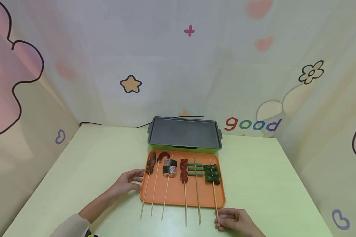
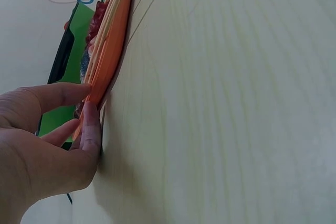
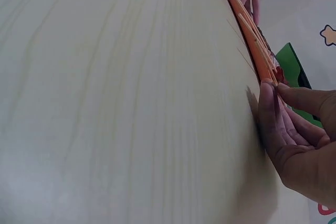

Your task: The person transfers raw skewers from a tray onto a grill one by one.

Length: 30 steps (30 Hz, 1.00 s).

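The green skewer (image 1: 212,174) is pinched near its stick's end in the closed grip of the right hand (image 1: 235,221), its green pieces laid on the right side of the orange tray (image 1: 175,194). The tray's left rim is touched by the left hand (image 1: 127,184), its grip loosely parted. Five other skewers (image 1: 184,170) are spread across the tray.

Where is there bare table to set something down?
The table right of the orange tray is bare out to the right curtain; another free patch lies left of the griddle, beyond the left hand. Crowded: the tray, where six skewers lie, sticks overhanging its front.
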Each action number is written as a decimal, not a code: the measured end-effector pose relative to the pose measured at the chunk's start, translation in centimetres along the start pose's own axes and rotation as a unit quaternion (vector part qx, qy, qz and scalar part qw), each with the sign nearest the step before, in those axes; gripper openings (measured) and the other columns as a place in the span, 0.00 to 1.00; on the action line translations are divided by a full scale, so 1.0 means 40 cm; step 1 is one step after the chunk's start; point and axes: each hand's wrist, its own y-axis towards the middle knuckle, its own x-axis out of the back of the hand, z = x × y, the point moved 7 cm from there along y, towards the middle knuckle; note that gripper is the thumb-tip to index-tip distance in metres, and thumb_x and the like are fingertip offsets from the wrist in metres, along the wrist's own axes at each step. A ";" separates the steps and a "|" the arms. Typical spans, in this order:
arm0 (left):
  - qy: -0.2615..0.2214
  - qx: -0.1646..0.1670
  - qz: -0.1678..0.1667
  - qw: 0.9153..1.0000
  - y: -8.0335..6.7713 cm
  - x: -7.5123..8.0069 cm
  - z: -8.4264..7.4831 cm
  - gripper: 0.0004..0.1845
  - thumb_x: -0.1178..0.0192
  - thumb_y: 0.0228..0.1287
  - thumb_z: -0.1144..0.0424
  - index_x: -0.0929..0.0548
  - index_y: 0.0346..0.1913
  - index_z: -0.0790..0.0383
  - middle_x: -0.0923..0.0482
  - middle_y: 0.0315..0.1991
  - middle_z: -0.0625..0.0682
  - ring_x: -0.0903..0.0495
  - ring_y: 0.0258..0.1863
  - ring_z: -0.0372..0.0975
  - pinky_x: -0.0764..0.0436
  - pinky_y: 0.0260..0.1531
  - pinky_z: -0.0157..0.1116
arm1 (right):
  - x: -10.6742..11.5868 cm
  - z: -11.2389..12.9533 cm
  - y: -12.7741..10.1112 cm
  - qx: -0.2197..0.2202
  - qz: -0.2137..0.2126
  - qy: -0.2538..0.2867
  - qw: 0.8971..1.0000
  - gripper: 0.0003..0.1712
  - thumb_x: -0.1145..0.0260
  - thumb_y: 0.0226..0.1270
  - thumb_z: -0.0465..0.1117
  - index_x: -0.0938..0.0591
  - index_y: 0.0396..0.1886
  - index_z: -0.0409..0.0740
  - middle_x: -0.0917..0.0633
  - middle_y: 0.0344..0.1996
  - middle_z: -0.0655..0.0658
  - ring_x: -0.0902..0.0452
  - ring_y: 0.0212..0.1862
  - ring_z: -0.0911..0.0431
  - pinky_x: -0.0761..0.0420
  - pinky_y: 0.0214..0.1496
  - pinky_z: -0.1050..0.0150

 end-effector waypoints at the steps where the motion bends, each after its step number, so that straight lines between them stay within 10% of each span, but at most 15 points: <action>1: -0.002 -0.003 0.002 1.000 -0.001 -0.001 0.003 0.37 0.34 0.59 0.73 0.31 0.73 0.69 0.26 0.67 0.66 0.21 0.57 0.43 0.20 0.50 0.32 | 0.001 -0.002 -0.001 -0.002 -0.008 -0.006 1.000 0.29 0.35 0.71 0.31 0.30 0.65 0.16 0.09 0.43 0.43 0.11 0.43 0.58 0.13 0.48 0.64; 30: -0.001 -0.010 0.015 1.000 -0.004 -0.005 -0.004 0.36 0.35 0.61 0.75 0.32 0.74 0.70 0.28 0.68 0.68 0.22 0.57 0.44 0.19 0.46 0.28 | -0.009 0.011 -0.024 0.067 0.002 0.016 0.998 0.35 0.36 0.73 0.31 0.40 0.69 0.13 0.12 0.49 0.54 0.14 0.49 0.65 0.17 0.55 0.71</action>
